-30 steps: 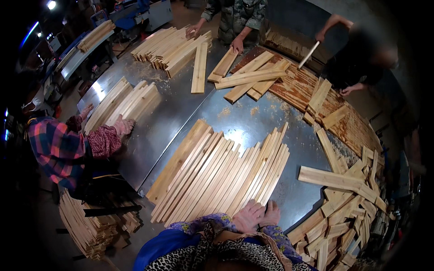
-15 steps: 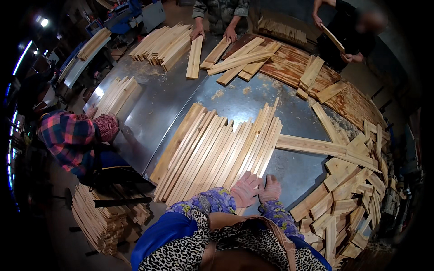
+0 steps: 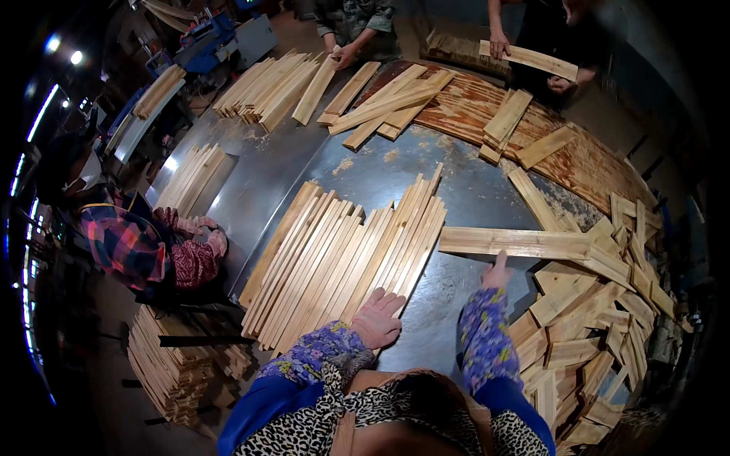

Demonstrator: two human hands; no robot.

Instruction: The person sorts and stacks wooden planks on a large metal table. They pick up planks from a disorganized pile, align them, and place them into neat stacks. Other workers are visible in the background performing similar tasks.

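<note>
A row of long, narrow wooden slats (image 3: 334, 258) lies side by side on the metal table in front of me, their far ends uneven. My left hand (image 3: 378, 319) rests flat on the near right end of this row, its fingers extended. Out to the right, my right hand (image 3: 496, 273) reaches with a finger stretched to the near edge of a loose board (image 3: 517, 243); whether it touches is hard to tell. That board lies crosswise, its right end overlapping other boards. Both hands look covered by pale pink gloves, below flowered sleeves.
A jumbled heap of boards (image 3: 585, 334) fills the right side. Loose boards (image 3: 403, 102) lie at the far edge, near a co-worker's hands (image 3: 346, 55). Another person holds a board (image 3: 532, 59) at far right. A co-worker (image 3: 137, 235) stands left, above stacked slats (image 3: 163, 365).
My right hand has left my left hand's side and moved right to the crosswise board. My left hand stays at the row's near right end. The far-right person's board has become more level.
</note>
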